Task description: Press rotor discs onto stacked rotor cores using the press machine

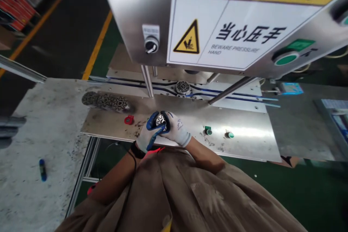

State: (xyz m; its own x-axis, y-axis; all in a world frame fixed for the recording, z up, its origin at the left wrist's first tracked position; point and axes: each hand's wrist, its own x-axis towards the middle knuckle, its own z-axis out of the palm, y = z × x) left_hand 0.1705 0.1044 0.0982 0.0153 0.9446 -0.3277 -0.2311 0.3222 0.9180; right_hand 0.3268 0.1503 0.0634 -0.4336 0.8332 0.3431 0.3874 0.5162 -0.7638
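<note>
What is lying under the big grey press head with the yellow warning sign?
Under the grey press head, a round toothed metal disc sits on the slotted steel plate between two slanted rods. The housing covers anything further back.

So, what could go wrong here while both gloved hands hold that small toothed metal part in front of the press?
1. The warning sign says beware of hand pressure; the left hand and right hand are close to the press, so crushing seems possible.
2. The toothed part may cut the gloves.
3. It could slip and hit the red button.

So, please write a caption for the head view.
Both gloved hands, left hand and right hand, hold a star-patterned disc before the press.
</note>
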